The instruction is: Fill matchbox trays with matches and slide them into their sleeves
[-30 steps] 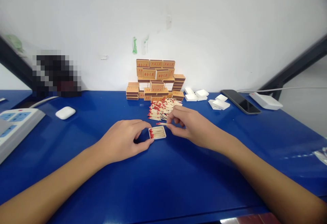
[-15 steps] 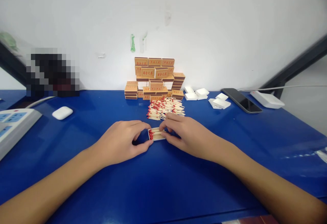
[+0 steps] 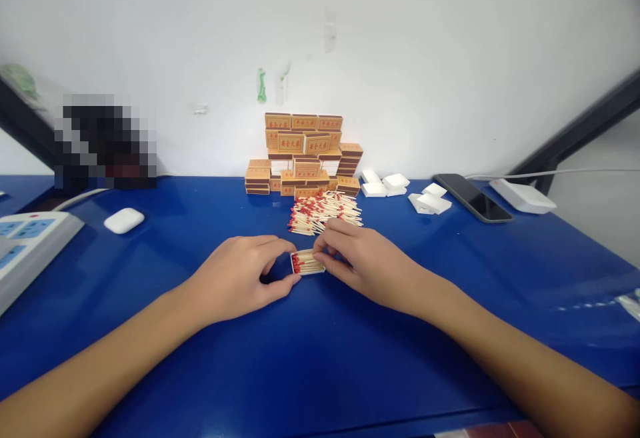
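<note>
A small white matchbox tray (image 3: 309,273) lies on the blue table, with red-tipped matches (image 3: 306,263) inside, heads to the left. My left hand (image 3: 245,275) grips the tray's left end between thumb and forefinger. Over its right end, my right hand (image 3: 357,256) has thumb and fingertips pinched together on the matches, hiding that end; how many they hold is not clear. Just behind the tray is a loose pile of matches (image 3: 323,213), red heads mostly to the left.
Against the wall, orange-brown matchboxes (image 3: 305,168) stand stacked. White empty trays (image 3: 396,183) sit right of them, then a black phone (image 3: 473,198) and a white box-shaped device (image 3: 524,197). On the left are a white earphone case (image 3: 124,221) and a power strip (image 3: 45,245).
My right thumb and fingertips have drawn closer together over the tray's right end. The left hand and tray keep their places; the view has shifted very slightly.
</note>
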A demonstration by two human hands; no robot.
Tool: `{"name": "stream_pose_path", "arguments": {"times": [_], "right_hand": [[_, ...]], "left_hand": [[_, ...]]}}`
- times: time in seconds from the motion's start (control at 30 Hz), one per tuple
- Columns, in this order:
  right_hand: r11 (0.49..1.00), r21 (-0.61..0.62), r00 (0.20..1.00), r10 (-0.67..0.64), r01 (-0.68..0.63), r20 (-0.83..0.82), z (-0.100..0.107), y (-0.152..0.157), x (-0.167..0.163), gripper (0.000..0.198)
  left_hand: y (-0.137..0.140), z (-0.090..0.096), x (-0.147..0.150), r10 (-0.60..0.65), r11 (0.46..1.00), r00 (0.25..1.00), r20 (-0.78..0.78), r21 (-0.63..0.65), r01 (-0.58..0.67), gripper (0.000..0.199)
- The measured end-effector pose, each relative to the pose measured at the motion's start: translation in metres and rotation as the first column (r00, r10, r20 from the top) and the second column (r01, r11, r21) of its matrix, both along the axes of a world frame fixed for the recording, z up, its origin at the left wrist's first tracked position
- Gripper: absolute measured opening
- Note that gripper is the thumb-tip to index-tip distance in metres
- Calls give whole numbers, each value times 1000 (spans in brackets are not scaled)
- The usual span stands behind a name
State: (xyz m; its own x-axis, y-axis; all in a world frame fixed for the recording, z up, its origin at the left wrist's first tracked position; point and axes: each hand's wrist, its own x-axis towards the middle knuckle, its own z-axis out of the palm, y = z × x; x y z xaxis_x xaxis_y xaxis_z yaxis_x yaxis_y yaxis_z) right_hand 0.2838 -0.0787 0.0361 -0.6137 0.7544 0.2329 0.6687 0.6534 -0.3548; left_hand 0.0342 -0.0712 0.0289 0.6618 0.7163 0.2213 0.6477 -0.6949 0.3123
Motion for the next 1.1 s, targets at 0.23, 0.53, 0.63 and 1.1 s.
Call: {"name": "stream_pose_path", "arguments": {"times": [0.23,0.53,0.63,1.1], "right_hand": [[997,70,1000,-18,17,14,-7,0,-3,17],[1000,-8,999,-22,23,28,3,1,3,7],[999,-40,999,-34,36,36,3,1,2,6],[999,-10,997,30,-31,-67,1,-2,-1,16]], "left_hand": [[1,0,0,10,1000,1000,-11,-6,-10,28],[1,0,0,7,1000,1000,-8,-9,-7,30],[1,1,1,14,1000,1000,-12,-9,-14,29],[0,1,0,9,1000,1000,-4,-7,-9,29]]}}
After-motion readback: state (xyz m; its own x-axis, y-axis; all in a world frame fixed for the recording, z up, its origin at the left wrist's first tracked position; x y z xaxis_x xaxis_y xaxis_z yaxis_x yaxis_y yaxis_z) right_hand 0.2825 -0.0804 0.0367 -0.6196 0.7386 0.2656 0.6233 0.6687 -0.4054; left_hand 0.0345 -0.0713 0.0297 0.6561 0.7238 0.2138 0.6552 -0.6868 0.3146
